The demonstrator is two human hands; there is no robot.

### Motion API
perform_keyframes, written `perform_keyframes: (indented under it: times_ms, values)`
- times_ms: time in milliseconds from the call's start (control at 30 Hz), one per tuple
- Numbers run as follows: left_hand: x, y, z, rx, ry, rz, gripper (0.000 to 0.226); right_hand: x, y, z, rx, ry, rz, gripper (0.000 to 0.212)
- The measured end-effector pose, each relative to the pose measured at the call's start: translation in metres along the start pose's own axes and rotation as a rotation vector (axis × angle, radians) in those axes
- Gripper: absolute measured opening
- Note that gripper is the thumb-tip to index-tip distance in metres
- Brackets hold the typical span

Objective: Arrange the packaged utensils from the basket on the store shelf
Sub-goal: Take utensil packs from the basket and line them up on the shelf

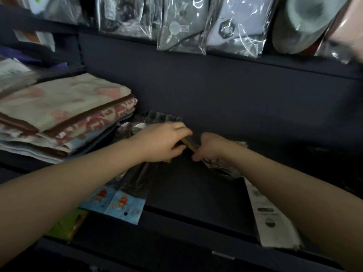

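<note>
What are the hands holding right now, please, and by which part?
Left hand grips a wooden utensil near its far end; right hand pinches a clear packet at its far end.

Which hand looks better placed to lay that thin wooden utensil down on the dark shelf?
Probably the left hand: its fingers already curl around the thin wooden utensil, over the dark shelf. The right hand is clutching a crinkly clear packet.

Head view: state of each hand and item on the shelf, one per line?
Left hand: curled, gripping a clear utensil packet.
Right hand: curled, pinching another packet.
Blue-card packets: lying flat, overhanging the shelf edge.
Folded towels: stacked at left.
Hanging bags: sealed.
</note>
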State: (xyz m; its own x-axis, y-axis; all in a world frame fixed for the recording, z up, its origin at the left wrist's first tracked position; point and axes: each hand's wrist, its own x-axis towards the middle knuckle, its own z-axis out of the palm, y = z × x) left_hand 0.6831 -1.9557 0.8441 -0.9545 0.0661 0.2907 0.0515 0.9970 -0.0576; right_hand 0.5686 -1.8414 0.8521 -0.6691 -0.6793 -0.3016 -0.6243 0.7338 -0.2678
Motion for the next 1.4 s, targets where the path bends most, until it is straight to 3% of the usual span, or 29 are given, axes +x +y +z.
perform_keyframes:
  times_ms: [100,200,367,500,600,667,733,833,933,1000,1100,1167,1300,1400]
  values:
    - [0.01,0.002,-0.006,0.088,0.054,0.037,0.049,-0.006,0.006,-0.008,0.121,0.018,-0.166,0.014]
    - [0.014,0.009,-0.013,0.335,0.26,0.102,0.029,-0.025,0.011,-0.028,0.0,0.146,-0.371,0.005]
    - [0.011,0.026,-0.034,0.468,0.482,-0.001,0.013,-0.049,0.017,-0.055,-0.129,0.404,-0.656,0.016]
    - [0.005,0.025,-0.036,0.319,0.387,-0.099,0.009,-0.036,0.024,-0.055,-0.106,0.538,-0.684,0.012]
    - [-0.004,0.025,-0.026,0.32,0.366,-0.114,0.008,-0.027,0.028,-0.05,-0.166,0.627,-0.699,0.041]
    - [-0.01,0.024,-0.022,0.353,0.401,-0.128,0.017,-0.026,0.031,-0.054,-0.193,0.729,-0.611,0.051]
    - [-0.013,0.022,-0.021,0.363,0.427,-0.132,0.022,-0.027,0.035,-0.061,-0.252,0.762,-0.462,0.048]
    - [-0.016,0.022,-0.016,0.335,0.452,-0.088,0.019,-0.033,0.036,-0.062,-0.245,0.605,-0.368,0.046]
    - [-0.019,0.024,-0.008,0.396,0.439,-0.002,0.01,-0.036,0.035,-0.056,0.036,0.068,-0.189,0.049]
    - [-0.023,0.023,-0.002,0.497,0.434,0.014,0.006,-0.028,0.04,-0.051,0.142,-0.156,-0.079,0.056]
    - [-0.029,0.02,0.004,0.591,0.463,-0.029,0.02,-0.013,0.049,-0.044,0.126,-0.057,-0.099,0.051]
    - [-0.032,0.02,0.004,0.605,0.493,-0.061,0.02,-0.004,0.053,-0.041,0.245,0.006,-0.084,0.052]
    - [-0.038,0.017,-0.003,0.635,0.524,-0.104,0.007,0.0,0.055,-0.041,0.592,-0.074,0.0,0.052]
    - [-0.042,0.012,-0.004,0.66,0.536,-0.156,0.012,-0.002,0.054,-0.038,0.672,-0.196,-0.054,0.052]
